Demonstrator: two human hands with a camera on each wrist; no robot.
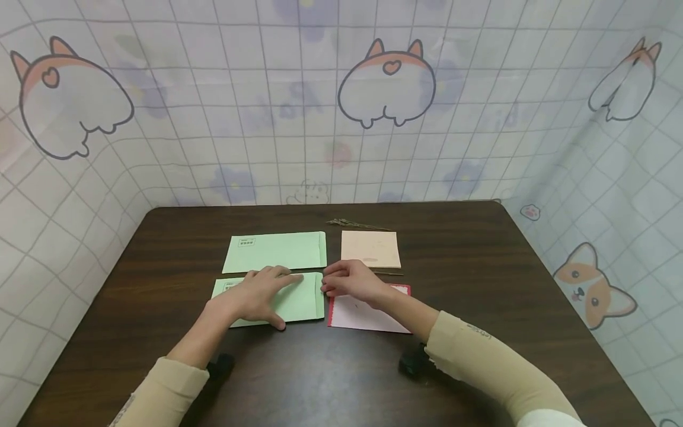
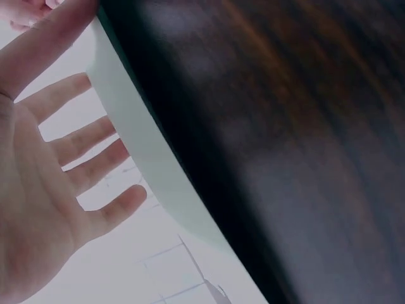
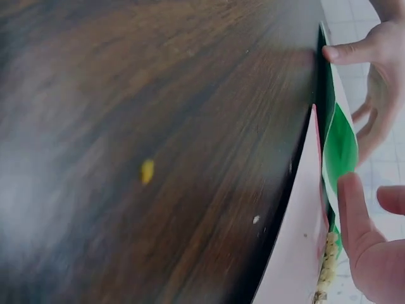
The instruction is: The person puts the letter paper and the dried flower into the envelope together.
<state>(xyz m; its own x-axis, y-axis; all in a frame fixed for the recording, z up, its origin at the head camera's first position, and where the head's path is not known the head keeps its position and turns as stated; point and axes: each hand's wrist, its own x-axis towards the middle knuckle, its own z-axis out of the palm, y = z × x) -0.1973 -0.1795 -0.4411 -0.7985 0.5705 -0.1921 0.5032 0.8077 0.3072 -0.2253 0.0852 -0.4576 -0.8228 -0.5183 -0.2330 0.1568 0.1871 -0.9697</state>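
Two bare hands, left hand (image 1: 256,296), right hand (image 1: 349,284), no rings, no gloves. Long beige sleeves (image 1: 480,362) on both arms, snug at wrists. Small dark marking on right sleeve. Black wrist-camera mounts (image 1: 413,360) under each forearm.

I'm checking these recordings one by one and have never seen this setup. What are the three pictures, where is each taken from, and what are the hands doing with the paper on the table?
There is no machine here: a person works with two bare hands. The wide picture comes from a camera on the person's head, looking down at a dark wooden table. The other two come from cameras worn on each wrist, very close to the tabletop, so they look tilted and blurred.

On the table lie two green envelopes, a peach card, a pink card with a red edge and a dried sprig.

The left hand rests flat on the near green envelope. The right hand pinches that envelope's right end, above the pink card. The far green envelope lies untouched.
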